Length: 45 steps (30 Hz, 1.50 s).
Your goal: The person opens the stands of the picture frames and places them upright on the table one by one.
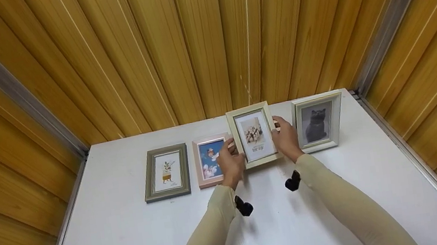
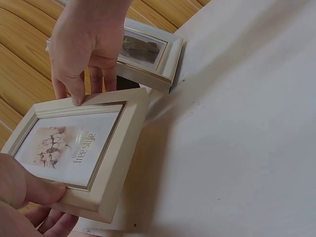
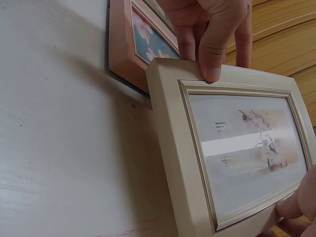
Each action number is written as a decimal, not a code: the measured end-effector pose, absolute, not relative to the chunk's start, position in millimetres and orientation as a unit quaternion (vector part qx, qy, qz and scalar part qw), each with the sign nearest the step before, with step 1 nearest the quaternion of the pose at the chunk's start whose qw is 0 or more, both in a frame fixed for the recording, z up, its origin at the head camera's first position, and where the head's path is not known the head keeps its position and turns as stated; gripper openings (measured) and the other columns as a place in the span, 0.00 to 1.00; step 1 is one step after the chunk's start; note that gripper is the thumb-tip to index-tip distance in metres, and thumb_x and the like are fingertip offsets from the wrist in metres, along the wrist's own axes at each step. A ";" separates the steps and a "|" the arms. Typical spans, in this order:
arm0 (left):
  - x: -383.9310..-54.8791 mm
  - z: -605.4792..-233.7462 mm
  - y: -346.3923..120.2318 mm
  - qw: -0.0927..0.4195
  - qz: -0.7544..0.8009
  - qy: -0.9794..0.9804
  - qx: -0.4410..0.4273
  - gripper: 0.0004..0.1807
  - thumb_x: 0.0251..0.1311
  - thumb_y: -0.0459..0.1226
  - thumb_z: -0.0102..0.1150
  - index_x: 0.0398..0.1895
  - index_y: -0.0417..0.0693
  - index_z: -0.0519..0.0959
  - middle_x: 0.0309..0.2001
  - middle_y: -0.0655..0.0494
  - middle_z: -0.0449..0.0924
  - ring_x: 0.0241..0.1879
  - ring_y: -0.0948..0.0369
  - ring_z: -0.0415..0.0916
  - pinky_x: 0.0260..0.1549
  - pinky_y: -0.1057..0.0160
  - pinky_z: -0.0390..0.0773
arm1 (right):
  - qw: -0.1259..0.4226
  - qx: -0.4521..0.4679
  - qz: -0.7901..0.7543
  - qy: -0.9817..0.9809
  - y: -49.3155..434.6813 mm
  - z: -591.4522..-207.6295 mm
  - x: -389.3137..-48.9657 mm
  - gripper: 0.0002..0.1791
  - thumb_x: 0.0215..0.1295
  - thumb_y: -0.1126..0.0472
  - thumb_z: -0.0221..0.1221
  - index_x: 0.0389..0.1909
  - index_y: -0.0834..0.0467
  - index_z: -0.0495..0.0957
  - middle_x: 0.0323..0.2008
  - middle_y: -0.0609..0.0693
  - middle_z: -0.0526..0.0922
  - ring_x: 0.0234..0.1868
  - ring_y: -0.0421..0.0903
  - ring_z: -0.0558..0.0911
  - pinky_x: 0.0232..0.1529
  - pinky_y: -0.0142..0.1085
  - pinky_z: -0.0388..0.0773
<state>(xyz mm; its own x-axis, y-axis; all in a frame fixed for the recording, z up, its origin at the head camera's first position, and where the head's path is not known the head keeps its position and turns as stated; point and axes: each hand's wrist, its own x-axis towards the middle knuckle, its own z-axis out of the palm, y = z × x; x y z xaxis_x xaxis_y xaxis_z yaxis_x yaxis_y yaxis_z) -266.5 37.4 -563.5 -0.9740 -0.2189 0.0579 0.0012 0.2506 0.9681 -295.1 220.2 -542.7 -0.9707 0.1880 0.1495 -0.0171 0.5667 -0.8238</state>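
A cream picture frame [image 1: 236,137] with a flower print and "free style" lettering is held up between both hands, tilted, its lower end raised off the white surface. My left hand [image 1: 231,163] grips its left side, thumb on the front and fingers behind. On the opposite side my right hand [image 1: 287,138] pinches the edge the same way, the thumb [image 2: 76,94] pressing the front moulding. Just left is a pink picture frame [image 1: 203,184] with a blue floral picture, partly hidden by the left hand. A white picture frame [image 1: 334,142] showing a grey cat stands close right of the right hand.
An olive-green picture frame [image 1: 146,188] with a plant print is farthest left. All of them are at the back of the white tabletop [image 1: 123,238]. Yellow wood-grain panels [image 1: 208,47] rise behind and at both sides, with grey metal posts [image 1: 395,8] at the corners.
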 end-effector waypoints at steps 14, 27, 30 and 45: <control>-260.7 -560.4 41.2 0.088 -0.639 -0.761 0.065 0.28 0.46 0.18 0.66 0.56 0.37 0.82 0.41 0.43 0.89 0.40 0.55 0.88 0.39 0.58 0.86 | 0.093 -0.075 0.438 -0.891 211.7 -548.4 -312.9 0.29 0.72 0.70 0.54 0.73 0.63 0.66 0.61 0.67 0.79 0.62 0.64 0.77 0.61 0.56 0.73; -255.3 -556.0 55.8 0.089 -0.620 -0.775 0.084 0.27 0.49 0.23 0.72 0.56 0.43 0.81 0.40 0.47 0.90 0.40 0.58 0.88 0.41 0.57 0.85 | 0.086 -0.073 0.435 -0.894 213.2 -556.8 -328.7 0.29 0.70 0.73 0.52 0.72 0.64 0.67 0.59 0.67 0.80 0.60 0.63 0.79 0.61 0.55 0.74; -254.0 -554.3 57.4 0.087 -0.616 -0.778 0.086 0.27 0.49 0.25 0.74 0.55 0.43 0.81 0.40 0.49 0.90 0.39 0.59 0.88 0.41 0.58 0.85 | 0.080 -0.075 0.433 -0.895 213.7 -558.1 -330.3 0.29 0.70 0.73 0.51 0.73 0.64 0.67 0.58 0.67 0.81 0.60 0.63 0.79 0.61 0.55 0.74; -255.5 -552.6 60.3 0.061 -0.630 -0.768 0.100 0.23 0.52 0.27 0.75 0.53 0.41 0.84 0.46 0.49 0.89 0.44 0.57 0.86 0.44 0.58 0.85 | 0.065 -0.063 0.443 -0.892 218.3 -554.7 -329.2 0.29 0.72 0.73 0.48 0.75 0.65 0.63 0.61 0.69 0.78 0.61 0.64 0.79 0.61 0.56 0.75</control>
<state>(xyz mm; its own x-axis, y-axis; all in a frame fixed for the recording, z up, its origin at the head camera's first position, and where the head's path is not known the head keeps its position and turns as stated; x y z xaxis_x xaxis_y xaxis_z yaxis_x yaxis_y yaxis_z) -255.5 60.3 -552.6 -0.9725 -0.2306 -0.0334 -0.0779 0.1864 0.9794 -329.2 218.3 -554.7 -0.9834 0.1709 0.0604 0.0550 0.5988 -0.7990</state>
